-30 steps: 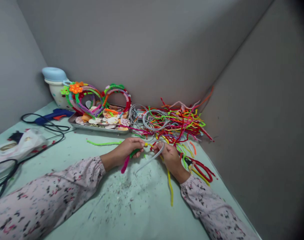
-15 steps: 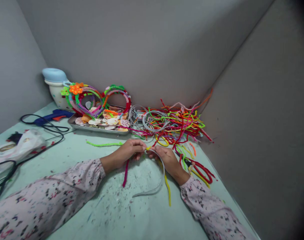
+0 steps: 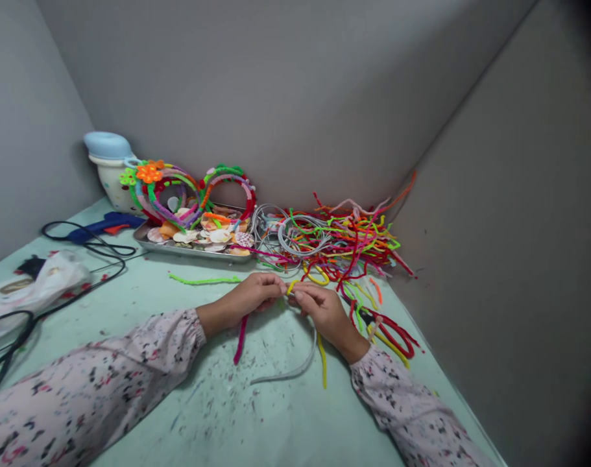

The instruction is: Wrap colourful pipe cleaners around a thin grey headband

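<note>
My left hand (image 3: 254,296) is closed around one end of a grey headband (image 3: 295,371), with a pink pipe cleaner (image 3: 239,340) hanging from its grip. My right hand (image 3: 320,306) pinches a yellow pipe cleaner (image 3: 321,358) against the band just beside the left fingertips. The band curves down toward me over the green table (image 3: 256,421). Both hands meet in front of a big heap of coloured pipe cleaners (image 3: 353,243).
A metal tray (image 3: 178,246) of shells and finished wrapped headbands (image 3: 188,191) stands at the back, next to a white jar with a blue lid (image 3: 108,165). A blue glue gun (image 3: 105,225), black cables and a plastic bag (image 3: 32,288) lie at left. Grey walls enclose the table.
The headband has swung from lying flat between the hands to hanging down toward me. The hands drew closer together, and the yellow pipe cleaner's free end has shortened a little.
</note>
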Action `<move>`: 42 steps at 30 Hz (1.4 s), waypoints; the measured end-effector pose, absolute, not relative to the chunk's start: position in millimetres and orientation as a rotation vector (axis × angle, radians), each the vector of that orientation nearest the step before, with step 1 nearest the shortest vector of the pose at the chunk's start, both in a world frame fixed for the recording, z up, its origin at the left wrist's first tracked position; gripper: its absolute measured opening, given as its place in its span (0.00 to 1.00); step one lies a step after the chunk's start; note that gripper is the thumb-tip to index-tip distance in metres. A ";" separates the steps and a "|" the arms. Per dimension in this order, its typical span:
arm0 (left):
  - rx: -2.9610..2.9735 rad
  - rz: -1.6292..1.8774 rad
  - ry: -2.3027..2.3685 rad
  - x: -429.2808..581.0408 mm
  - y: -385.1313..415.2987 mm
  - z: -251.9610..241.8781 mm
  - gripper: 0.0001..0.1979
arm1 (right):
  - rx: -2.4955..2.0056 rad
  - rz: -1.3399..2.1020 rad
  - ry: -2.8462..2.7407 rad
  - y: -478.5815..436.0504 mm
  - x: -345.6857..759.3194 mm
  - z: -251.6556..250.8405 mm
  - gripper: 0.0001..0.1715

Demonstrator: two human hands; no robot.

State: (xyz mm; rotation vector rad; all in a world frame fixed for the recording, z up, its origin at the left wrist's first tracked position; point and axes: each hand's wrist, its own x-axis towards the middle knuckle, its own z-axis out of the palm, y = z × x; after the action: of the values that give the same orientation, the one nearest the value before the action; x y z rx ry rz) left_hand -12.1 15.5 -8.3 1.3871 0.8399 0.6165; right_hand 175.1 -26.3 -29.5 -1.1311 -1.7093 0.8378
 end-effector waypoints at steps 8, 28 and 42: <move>1.389 0.594 0.877 -11.0 14.8 -7.8 0.13 | -1.075 0.611 -1.777 -26.3 174.1 -23.6 0.12; 1.336 0.642 0.861 -12.2 17.2 -14.7 0.09 | -1.203 0.779 -1.664 -27.4 173.6 -28.1 0.11; 1.348 0.632 0.861 -13.9 18.7 -18.9 0.09 | -1.305 0.693 -1.724 -27.1 173.3 -32.3 0.12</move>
State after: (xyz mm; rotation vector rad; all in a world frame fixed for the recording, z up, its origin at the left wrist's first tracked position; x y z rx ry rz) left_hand -13.9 18.7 -18.9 1.3477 0.8612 0.6321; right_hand 173.3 -27.1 -32.3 -1.3053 -1.7238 0.6931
